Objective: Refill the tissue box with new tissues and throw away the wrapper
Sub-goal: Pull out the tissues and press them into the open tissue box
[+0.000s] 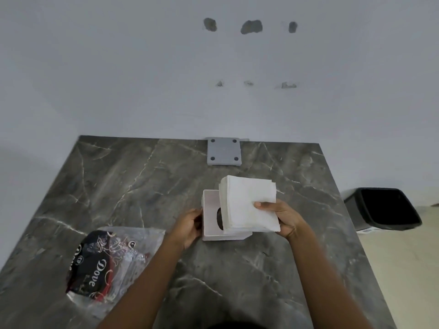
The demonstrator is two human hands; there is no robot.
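The person is standing at a dark stone table (142, 186) and is working on the filling step. The right hand (282, 218) is pinching a thick stack of new tissues (248, 205), with the thumb on top and the fingers under it. The stack is being held just above the tissue box (210, 217), tipped a little and covering most of the right side of it. The box is white and is sitting on the table near the middle, and a dark oval hole is showing inside it. The left hand (187, 227) is curling around the left side of the box and is keeping it from sliding. The tissues are not inside yet, so the box is not full. Next, I think the stack needs to be lined up with the box walls and pushed down flat, so no corners are bending. The wrapper (107, 264), clear plastic with black and red print, is lying on the table to the left, well apart from the box. The black bin (382, 210) is waiting on the floor to the right for it.
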